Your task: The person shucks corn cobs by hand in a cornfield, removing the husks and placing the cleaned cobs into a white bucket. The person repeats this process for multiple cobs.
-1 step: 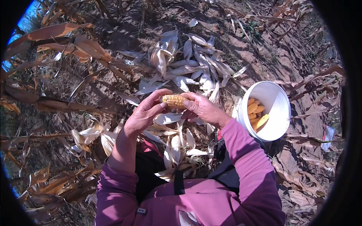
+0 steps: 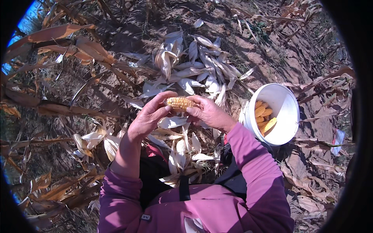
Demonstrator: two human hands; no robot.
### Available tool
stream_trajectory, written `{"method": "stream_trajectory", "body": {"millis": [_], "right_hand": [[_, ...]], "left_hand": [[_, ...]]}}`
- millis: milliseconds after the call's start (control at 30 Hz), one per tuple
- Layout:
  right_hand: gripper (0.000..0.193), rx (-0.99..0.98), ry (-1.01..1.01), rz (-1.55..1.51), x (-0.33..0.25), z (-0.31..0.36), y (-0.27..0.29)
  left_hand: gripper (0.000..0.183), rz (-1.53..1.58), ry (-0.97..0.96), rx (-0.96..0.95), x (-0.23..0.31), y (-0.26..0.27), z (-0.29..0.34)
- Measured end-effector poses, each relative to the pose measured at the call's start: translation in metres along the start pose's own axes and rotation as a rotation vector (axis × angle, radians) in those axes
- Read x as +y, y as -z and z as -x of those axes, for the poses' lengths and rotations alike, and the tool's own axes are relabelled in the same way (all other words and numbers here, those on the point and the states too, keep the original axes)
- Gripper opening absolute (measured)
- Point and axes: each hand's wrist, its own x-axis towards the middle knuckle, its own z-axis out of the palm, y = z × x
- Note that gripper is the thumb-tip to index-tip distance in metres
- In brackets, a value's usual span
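Observation:
A husked corn cob with pale yellow kernels lies crosswise between my two hands, above the ground in front of me. The fingers and thumb of my left hand are closed round its left end. At the other end my right hand grips it, thumb lying along the near side. The fingertips hide both ends of the cob. To the right of my right hand stands a white bucket, tilted toward me, with several yellow corn cobs inside.
A heap of pale dry husks lies beyond my hands, and more husks lie between my legs. Dry corn stalks cross the ground at left. Bare soil shows at far right, and a small plastic wrapper lies past the bucket.
My right thumb has shifted slightly down and left along the cob. The left hand, the cob and the bucket look nearly the same.

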Motion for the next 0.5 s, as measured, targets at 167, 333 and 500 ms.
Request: {"method": "stream_trajectory", "body": {"millis": [167, 333, 500], "right_hand": [[0.039, 0.231, 0.325, 0.426, 0.0, 0.005, -0.007], [0.044, 0.265, 0.386, 0.512, -0.004, 0.008, -0.009], [0.04, 0.28, 0.495, 0.591, -0.006, 0.004, -0.005]], "left_hand": [[0.037, 0.154, 0.162, 0.101, -0.005, -0.005, -0.005], [0.036, 0.286, 0.179, 0.059, -0.013, -0.002, -0.009], [0.037, 0.135, 0.077, 0.034, -0.014, -0.007, -0.01]]}}
